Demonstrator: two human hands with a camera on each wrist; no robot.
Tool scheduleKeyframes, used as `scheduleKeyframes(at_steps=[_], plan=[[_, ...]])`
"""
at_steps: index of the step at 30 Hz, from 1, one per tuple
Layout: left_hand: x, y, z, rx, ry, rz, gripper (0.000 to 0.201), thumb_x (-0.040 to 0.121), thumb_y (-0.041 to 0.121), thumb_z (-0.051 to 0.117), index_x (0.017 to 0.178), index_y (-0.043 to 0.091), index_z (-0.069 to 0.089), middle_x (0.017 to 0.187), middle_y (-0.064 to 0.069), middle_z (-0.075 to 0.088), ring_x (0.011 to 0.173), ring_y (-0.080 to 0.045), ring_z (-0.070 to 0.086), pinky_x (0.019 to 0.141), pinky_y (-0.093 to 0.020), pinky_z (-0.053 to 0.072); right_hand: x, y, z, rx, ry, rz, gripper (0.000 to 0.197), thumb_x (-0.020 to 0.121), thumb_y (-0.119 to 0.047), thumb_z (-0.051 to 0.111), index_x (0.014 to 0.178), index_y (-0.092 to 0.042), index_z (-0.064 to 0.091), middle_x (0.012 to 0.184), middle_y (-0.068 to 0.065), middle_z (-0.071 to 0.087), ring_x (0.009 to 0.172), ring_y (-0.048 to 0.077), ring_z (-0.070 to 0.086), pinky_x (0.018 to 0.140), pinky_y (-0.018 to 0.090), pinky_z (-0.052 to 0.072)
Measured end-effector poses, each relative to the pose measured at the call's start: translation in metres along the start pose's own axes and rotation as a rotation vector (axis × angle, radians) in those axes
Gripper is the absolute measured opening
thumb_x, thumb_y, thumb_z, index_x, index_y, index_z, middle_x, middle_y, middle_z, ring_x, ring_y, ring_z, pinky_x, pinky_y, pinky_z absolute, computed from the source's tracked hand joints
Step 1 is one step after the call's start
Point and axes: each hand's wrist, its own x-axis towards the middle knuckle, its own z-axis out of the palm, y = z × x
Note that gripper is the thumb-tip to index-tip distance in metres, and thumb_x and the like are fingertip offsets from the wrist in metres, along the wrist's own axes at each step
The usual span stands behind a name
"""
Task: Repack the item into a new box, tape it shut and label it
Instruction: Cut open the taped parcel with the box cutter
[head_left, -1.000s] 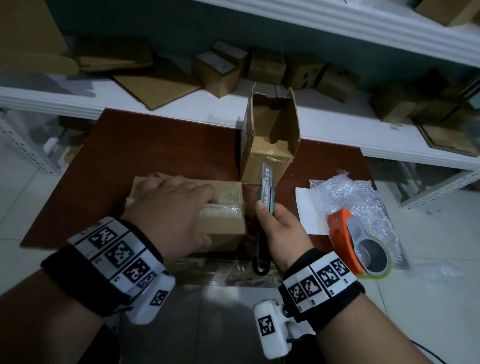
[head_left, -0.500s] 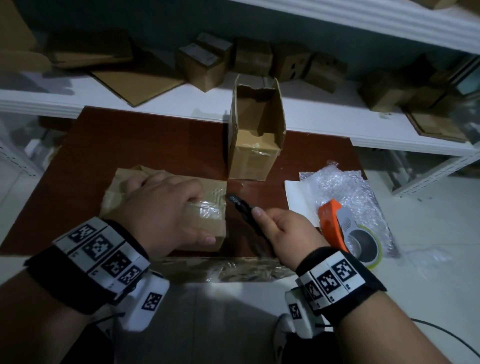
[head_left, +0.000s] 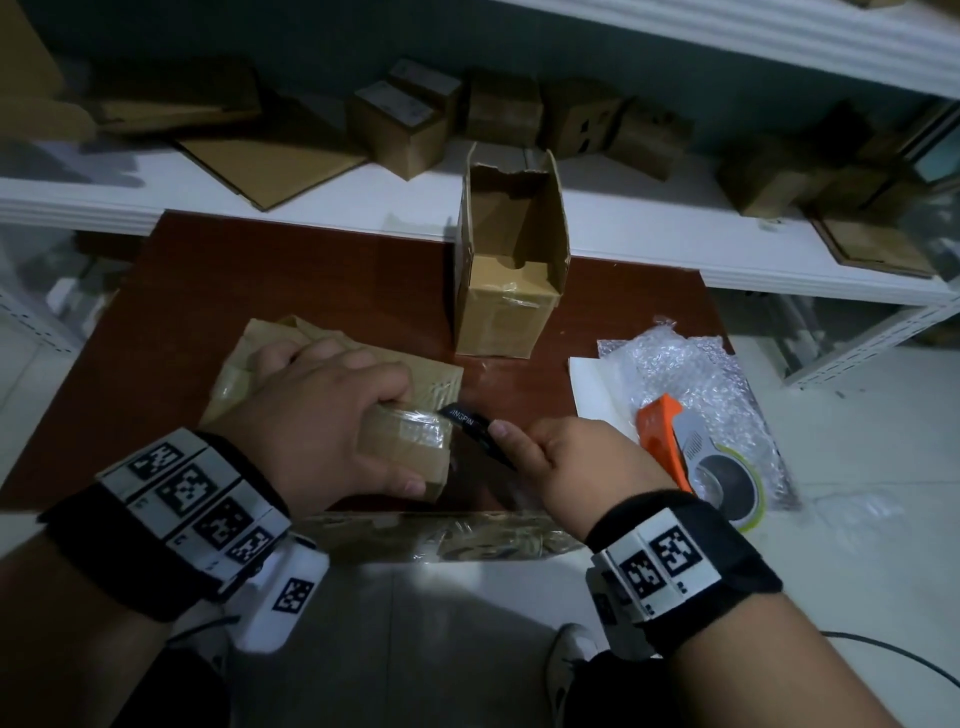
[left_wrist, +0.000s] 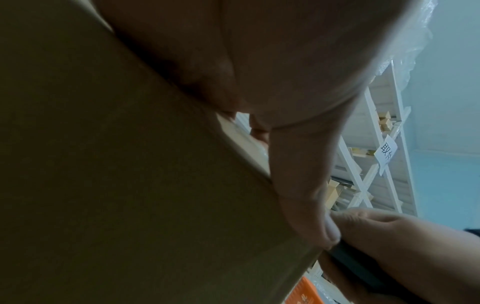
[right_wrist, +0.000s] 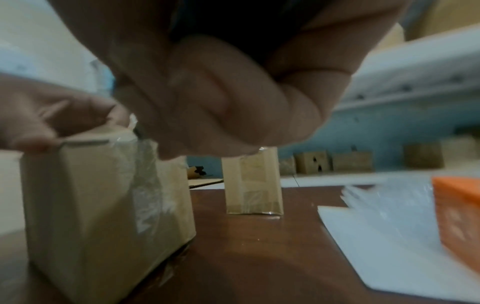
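On table (head_left: 311, 270): left hand (head_left: 322, 421) grips taped box (head_left: 410, 441); right hand (head_left: 587, 467) grips cutter (head_left: 475, 428).

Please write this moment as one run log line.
left hand: holds taped box down | right hand: grips black knife, tip at box end | open box: upright behind | tape dispenser: idle, right

— What sort of place is this?
— A packing or stock room, by the look of it. White metal shelves (head_left: 597, 218) run along a blue wall (head_left: 675, 67), loaded with small cardboard boxes (head_left: 400, 124) and flattened cardboard (head_left: 270, 166).
— And the work spot?
— A brown table (head_left: 249, 291) holding an open carton (head_left: 511, 270), bubble wrap (head_left: 685, 374) and an orange tape dispenser (head_left: 670, 441). More shelves (left_wrist: 369, 185) carry a paper sign (left_wrist: 387, 153).
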Motion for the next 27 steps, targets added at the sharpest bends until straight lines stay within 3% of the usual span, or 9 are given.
scheduleKeyframes(at_steps=[3,8,13,15,19,23,27], plan=[[0.000,0.000,-0.001,-0.016,-0.008,0.006,0.060,0.043,0.096,0.039,0.088,0.057,0.038,0.100,0.031,0.042,0.112,-0.002,0.032,0.100,-0.038,0.016,-0.002,-0.008,-0.001,-0.057,0.013,-0.009,0.057,0.098,-0.070,0.022,0.071,-0.027,0.049,0.070,-0.001,0.058,0.075,0.023,0.060,0.064,0.035,0.047],[0.003,-0.003,0.000,-0.045,0.005,0.020,0.060,0.043,0.095,0.043,0.088,0.056,0.039,0.099,0.033,0.043,0.108,-0.001,0.033,0.100,-0.038,0.015,-0.005,0.000,-0.010,-0.114,-0.022,0.003,0.063,0.098,-0.069,0.022,0.072,-0.023,0.056,0.067,-0.001,0.058,0.066,0.014,0.055,0.058,0.031,0.040],[0.005,-0.005,0.002,-0.092,0.036,0.032,0.055,0.047,0.090,0.058,0.087,0.057,0.040,0.097,0.034,0.045,0.105,0.000,0.034,0.096,-0.035,0.014,0.000,-0.001,-0.004,-0.047,-0.049,0.018,0.066,0.096,-0.072,0.022,0.071,-0.022,0.056,0.069,0.001,0.061,0.071,0.021,0.060,0.068,0.036,0.048],[0.006,-0.005,0.002,-0.102,0.037,0.036,0.055,0.047,0.089,0.059,0.087,0.057,0.041,0.097,0.034,0.046,0.105,0.000,0.036,0.097,-0.035,0.015,-0.001,0.000,-0.006,-0.054,-0.044,0.007,0.064,0.098,-0.069,0.023,0.072,-0.022,0.057,0.070,0.001,0.062,0.071,0.019,0.060,0.067,0.036,0.047],[0.007,-0.003,0.001,-0.112,0.042,0.029,0.055,0.046,0.088,0.061,0.085,0.054,0.043,0.097,0.035,0.046,0.106,-0.001,0.035,0.094,-0.034,0.014,0.002,-0.004,0.007,-0.067,0.006,0.002,0.068,0.095,-0.073,0.018,0.083,-0.022,0.061,0.071,0.003,0.062,0.073,0.027,0.061,0.064,0.036,0.046],[0.006,-0.004,0.001,-0.104,0.036,0.036,0.057,0.045,0.090,0.058,0.087,0.056,0.042,0.097,0.035,0.045,0.105,-0.001,0.035,0.096,-0.034,0.015,0.000,0.000,-0.003,-0.002,-0.020,-0.012,0.054,0.100,-0.065,0.027,0.074,-0.025,0.052,0.066,0.000,0.055,0.072,0.025,0.058,0.064,0.035,0.041],[0.007,-0.004,0.001,-0.109,0.050,0.037,0.058,0.043,0.091,0.055,0.085,0.053,0.043,0.096,0.036,0.044,0.104,-0.001,0.035,0.098,-0.035,0.016,0.000,-0.008,0.003,0.027,-0.010,-0.022,0.056,0.100,-0.065,0.027,0.064,-0.025,0.044,0.061,0.001,0.052,0.066,0.027,0.056,0.063,0.036,0.040]])
